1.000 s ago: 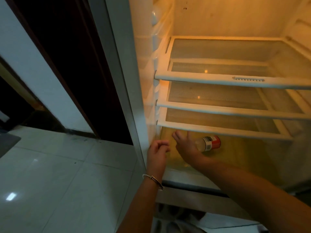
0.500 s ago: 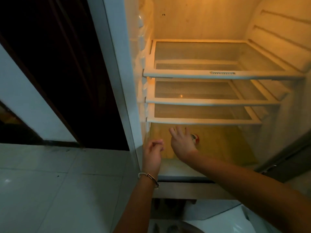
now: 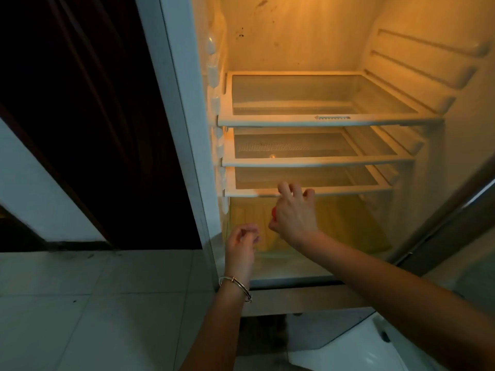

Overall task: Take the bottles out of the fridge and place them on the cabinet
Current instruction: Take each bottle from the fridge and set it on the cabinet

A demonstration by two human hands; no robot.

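The fridge (image 3: 294, 49) stands open and lit, with three bare glass shelves. Below the lowest shelf (image 3: 348, 189), my right hand (image 3: 294, 214) reaches into the bottom compartment and closes round a small bottle (image 3: 273, 211). Only a bit of the bottle's red cap shows at the thumb side; the hand hides the remainder. My left hand (image 3: 242, 243), with a bangle on the wrist, hovers by the fridge's front left corner. Its fingers are loosely curled and it holds nothing.
The yellowish floor of the bottom compartment (image 3: 348, 226) lies under the right hand. The fridge door (image 3: 455, 210) stands open on the right. A dark doorway (image 3: 93, 116) and pale floor tiles (image 3: 80, 303) are on the left. A white object (image 3: 348, 349) lies below the fridge.
My right hand has gone from reaching toward the lying bottle to covering and gripping it. The red cap now shows at the hand's left. The view has tilted up and drawn back.
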